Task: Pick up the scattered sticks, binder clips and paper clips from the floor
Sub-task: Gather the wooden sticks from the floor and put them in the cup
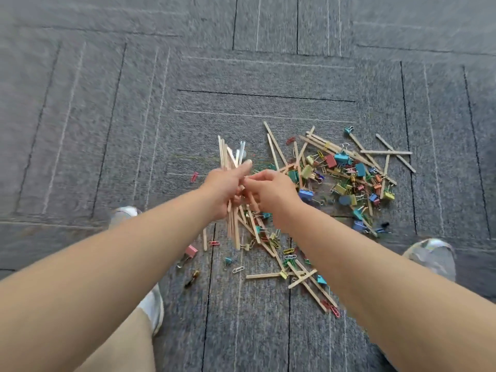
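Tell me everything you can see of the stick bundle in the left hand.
The bundle of sticks is a loose sheaf of thin, flat, pale, wooden-looking sticks, with uneven ends that fan out. The left hand grips it around the middle, its length running away from the person. The right hand meets it from the side; whether it grips is unclear.

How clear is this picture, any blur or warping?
Head view: motion blur smears the carpet toward the edges; sticks and clips at centre look fairly sharp; the wide lens bows the carpet lines; light is even, no glare.
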Motion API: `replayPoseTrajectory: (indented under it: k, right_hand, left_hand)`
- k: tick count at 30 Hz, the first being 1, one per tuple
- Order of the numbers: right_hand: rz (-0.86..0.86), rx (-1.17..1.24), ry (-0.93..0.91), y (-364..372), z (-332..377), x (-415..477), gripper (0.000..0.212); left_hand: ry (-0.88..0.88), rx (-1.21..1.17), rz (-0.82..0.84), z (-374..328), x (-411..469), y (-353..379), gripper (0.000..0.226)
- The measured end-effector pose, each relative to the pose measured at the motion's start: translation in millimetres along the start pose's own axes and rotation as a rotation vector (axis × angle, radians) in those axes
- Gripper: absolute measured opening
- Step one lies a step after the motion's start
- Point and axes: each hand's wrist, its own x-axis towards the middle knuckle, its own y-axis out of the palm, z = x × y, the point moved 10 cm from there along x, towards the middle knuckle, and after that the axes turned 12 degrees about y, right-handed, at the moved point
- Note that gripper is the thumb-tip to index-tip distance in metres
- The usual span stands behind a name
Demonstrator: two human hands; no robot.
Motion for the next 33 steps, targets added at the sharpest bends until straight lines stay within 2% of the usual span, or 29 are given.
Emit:
replayPoseTrajectory:
  k: [2, 3, 5, 7, 8, 11, 13, 15, 17, 21, 24, 27, 30, 33]
  right_hand:
    - [0.070, 0.027, 0.012, 20.5, -12.0, 8.6, 0.006]
    - [0.037, -0.005, 0.010, 21.3, -17.1, 17.1, 0.006]
    - [-0.222, -0.158, 0.025, 2.1, -27.1, 38.3, 0.006]
    - [-0.536, -0.308, 0.111, -27.2, -38.8, 53.9, 0.025]
    - [-0.610, -0.351, 0.168, -33.3, -44.5, 60.3, 0.039]
    - [-0.651, -0.449, 0.235, -22.8, -53.7, 76.2, 0.087]
    - [-0.685, -0.633, 0.150, -1.9, -51.3, 82.7, 0.100]
    - [-0.675, -0.895, 0.024, 27.1, -51.3, 87.9, 0.095]
    - [-0.652, -1.035, -0.081, 45.7, -54.7, 89.8, 0.078]
    - [-0.571, -0.976, -0.192, 45.8, -56.2, 87.6, 0.029]
    - [-0.516, -1.044, -0.216, 35.1, -51.5, 87.4, 0.019]
    - [-0.417, -0.849, -0.115, 15.2, -44.2, 83.1, 0.009]
    - [-0.263, -0.617, 0.015, 9.3, -39.0, 66.6, 0.020]
    - [-0.159, -0.469, 0.063, 15.3, -36.6, 48.7, 0.025]
  left_hand:
    - [0.014, 0.010, -0.049, 6.6, 4.5, -21.7, 0.031]
    - [0.016, 0.005, -0.071, 12.1, 8.2, -31.8, 0.030]
    - [0.012, 0.012, -0.117, 27.3, 15.1, -51.9, 0.029]
    - [-0.014, 0.019, -0.132, 46.0, 17.4, -67.9, 0.028]
    - [-0.025, 0.032, -0.126, 54.4, 18.3, -75.1, 0.027]
    - [-0.036, 0.072, -0.127, 69.2, 21.3, -100.0, 0.027]
    - [-0.048, 0.042, -0.150, 73.2, 22.5, -116.7, 0.027]
    - [-0.042, 0.059, -0.166, 73.4, 24.2, -131.5, 0.028]
    - [-0.033, 0.072, -0.170, 74.4, 26.2, -141.2, 0.030]
    - [-0.050, -0.050, -0.131, 80.4, 28.3, -133.4, 0.029]
    - [-0.036, -0.041, -0.097, 81.2, 27.5, -120.8, 0.028]
    - [-0.030, 0.004, -0.036, 83.6, 24.5, -111.0, 0.027]
    - [-0.031, -0.010, 0.001, 90.9, 16.1, -104.6, 0.027]
    - [-0.046, -0.012, 0.024, 101.1, 8.5, -101.9, 0.028]
